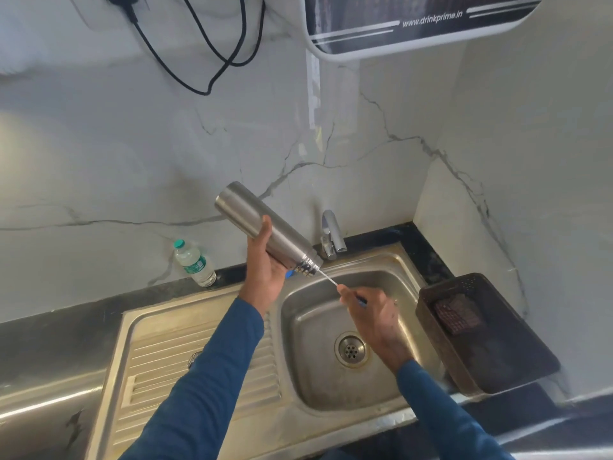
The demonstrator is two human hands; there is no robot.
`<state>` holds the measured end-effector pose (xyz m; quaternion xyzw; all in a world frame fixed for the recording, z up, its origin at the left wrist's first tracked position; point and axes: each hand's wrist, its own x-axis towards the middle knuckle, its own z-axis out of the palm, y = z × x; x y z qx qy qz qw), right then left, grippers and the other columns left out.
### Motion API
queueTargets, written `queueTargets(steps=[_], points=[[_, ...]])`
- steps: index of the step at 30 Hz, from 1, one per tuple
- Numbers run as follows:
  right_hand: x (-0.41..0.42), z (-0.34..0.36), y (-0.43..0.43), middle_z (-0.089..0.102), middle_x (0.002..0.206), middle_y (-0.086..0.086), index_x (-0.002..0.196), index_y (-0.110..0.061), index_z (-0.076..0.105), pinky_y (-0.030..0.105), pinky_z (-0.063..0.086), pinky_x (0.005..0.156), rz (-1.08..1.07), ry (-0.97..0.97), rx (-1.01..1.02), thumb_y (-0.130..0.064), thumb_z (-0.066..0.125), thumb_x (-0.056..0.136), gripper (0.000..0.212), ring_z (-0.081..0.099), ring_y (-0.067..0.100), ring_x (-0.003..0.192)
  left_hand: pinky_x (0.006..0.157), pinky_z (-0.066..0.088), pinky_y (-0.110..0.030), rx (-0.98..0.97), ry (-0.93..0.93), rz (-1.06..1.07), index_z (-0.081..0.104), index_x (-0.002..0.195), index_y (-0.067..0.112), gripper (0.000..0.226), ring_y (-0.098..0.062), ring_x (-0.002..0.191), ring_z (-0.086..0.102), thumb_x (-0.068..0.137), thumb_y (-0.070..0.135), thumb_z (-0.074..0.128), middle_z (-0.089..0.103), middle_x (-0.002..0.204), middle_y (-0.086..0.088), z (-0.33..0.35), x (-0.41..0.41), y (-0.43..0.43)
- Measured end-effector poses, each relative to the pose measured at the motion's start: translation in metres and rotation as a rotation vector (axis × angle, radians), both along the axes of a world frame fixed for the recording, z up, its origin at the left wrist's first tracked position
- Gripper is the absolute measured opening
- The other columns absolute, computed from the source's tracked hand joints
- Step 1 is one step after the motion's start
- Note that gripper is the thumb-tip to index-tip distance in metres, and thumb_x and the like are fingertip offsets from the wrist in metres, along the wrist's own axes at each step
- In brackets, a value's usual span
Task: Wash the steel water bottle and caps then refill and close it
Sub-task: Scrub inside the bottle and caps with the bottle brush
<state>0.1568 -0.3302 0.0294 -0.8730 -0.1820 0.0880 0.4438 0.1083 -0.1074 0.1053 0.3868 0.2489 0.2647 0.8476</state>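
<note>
The job is in the washing part, I think, and there is a lot left to do.

The left hand (pixel 265 260) holds the steel bottle (pixel 265 227) up over the sink (pixel 408 277). Its fingers are wrapped round the middle of the bottle. The bottle is tipped, with its bottom up toward the wall and its open mouth pointing down at the sink bowl. No cap is on the mouth, so the bottle is already open.

The right hand (pixel 371 313) pinches the blue handle of a thin brush (pixel 328 279). Its fingers are closed on the handle. The white stem of the brush goes up into the mouth of the bottle, so the inside is being scrubbed, it seems. A small blue thing (pixel 289 274) shows by the left palm, just under the bottle neck. I cannot tell what it is.

The tap (pixel 331 234) stands behind the sink, and I see no water coming from it. A small round thing lies on the ribbed draining board (pixel 199 360), part hidden by the left sleeve. It could be a cap, but I cannot be sure.

Still to do, as I judge it: rinse the bottle, wash the caps, fill the bottle with water, and close it. A plastic water bottle (pixel 194 262) stands on the dark worktop (pixel 49 343), and a brown basket (pixel 481 343) with a scrub pad (pixel 457 313) sits to the right of the sink.
</note>
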Motion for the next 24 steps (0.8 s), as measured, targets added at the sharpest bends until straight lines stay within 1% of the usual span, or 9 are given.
queueTargets(steps=[3,6,9,10,12,14,16,20,24], points=[[0.004,-0.01,-0.006,0.07,0.062,-0.006,0.073,-0.024,0.08,0.026,0.044,0.06,-0.017,0.075,0.065,-0.053,0.068,0.097,0.039,0.063,0.006,0.059,0.089,0.06,-0.051,0.002,-0.039,0.017,0.04,0.159,0.014,0.112,-0.032,0.123,0.063,0.07,0.051,0.096,0.058,0.13,-0.011,0.002,0.0,0.015],[0.006,-0.025,-0.016,0.066,0.057,-0.009,0.069,-0.021,0.077,0.025,0.043,0.059,-0.027,0.116,0.129,-0.048,0.071,0.097,0.039,0.058,0.004,0.054,0.09,0.059,-0.051,0.012,-0.066,0.046,0.039,0.159,0.013,0.106,-0.032,0.122,0.062,0.076,0.051,0.092,0.057,0.129,-0.012,0.006,-0.002,0.026],[0.004,-0.018,-0.013,0.051,0.051,-0.014,0.067,-0.017,0.071,0.025,0.037,0.056,-0.012,0.125,0.152,-0.049,0.069,0.099,0.045,0.044,0.003,0.05,0.086,0.06,-0.049,0.003,-0.072,0.044,0.038,0.159,0.011,0.1,-0.031,0.118,0.063,0.081,0.05,0.087,0.057,0.126,-0.012,0.006,-0.003,0.019],[0.002,-0.011,-0.009,0.046,0.052,-0.013,0.064,-0.016,0.066,0.025,0.035,0.054,0.008,0.125,0.168,-0.049,0.067,0.1,0.049,0.04,0.005,0.051,0.086,0.06,-0.048,-0.011,-0.063,0.036,0.041,0.157,0.01,0.096,-0.031,0.117,0.064,0.083,0.05,0.086,0.059,0.125,-0.011,0.006,-0.003,0.014],[-0.001,0.002,-0.002,0.044,0.054,-0.012,0.061,-0.018,0.056,0.028,0.034,0.054,0.046,0.097,0.18,-0.053,0.063,0.101,0.054,0.039,0.008,0.052,0.087,0.061,-0.049,-0.059,-0.044,-0.011,0.051,0.146,0.009,0.073,-0.029,0.112,0.067,0.091,0.048,0.078,0.067,0.115,-0.009,0.008,-0.002,0.003],[-0.004,0.012,0.002,0.043,0.052,-0.011,0.058,-0.02,0.052,0.028,0.035,0.055,0.037,0.03,0.126,-0.057,0.062,0.1,0.057,0.038,0.008,0.051,0.099,0.058,-0.056,-0.087,-0.082,-0.041,0.057,0.134,0.012,0.053,-0.031,0.113,0.066,0.096,0.046,0.071,0.069,0.108,-0.008,0.011,-0.004,-0.002],[-0.003,0.013,-0.003,0.038,0.051,-0.011,0.056,-0.018,0.049,0.025,0.031,0.053,0.01,0.005,0.129,-0.058,0.063,0.099,0.06,0.033,0.007,0.049,0.111,0.047,-0.064,-0.099,-0.127,-0.026,0.059,0.129,0.013,0.047,-0.033,0.116,0.064,0.098,0.046,0.07,0.068,0.109,-0.009,0.015,-0.005,0.007],[0.004,-0.008,-0.026,0.04,0.055,-0.009,0.062,-0.017,0.059,0.029,0.032,0.056,0.02,0.04,0.224,-0.066,0.06,0.098,0.06,0.036,0.007,0.054,0.113,0.044,-0.065,-0.096,-0.149,-0.018,0.06,0.127,0.014,0.047,-0.032,0.109,0.068,0.098,0.049,0.07,0.069,0.11,-0.01,0.027,-0.01,0.024],[0.012,-0.013,-0.025,0.048,0.062,-0.007,0.07,-0.022,0.068,0.033,0.039,0.064,0.088,0.111,0.197,-0.075,0.056,0.096,0.06,0.045,0.009,0.061,0.109,0.051,-0.06,-0.045,-0.122,-0.022,0.059,0.129,0.013,0.045,-0.03,0.106,0.067,0.099,0.045,0.069,0.068,0.107,-0.008,0.029,-0.013,0.008]])
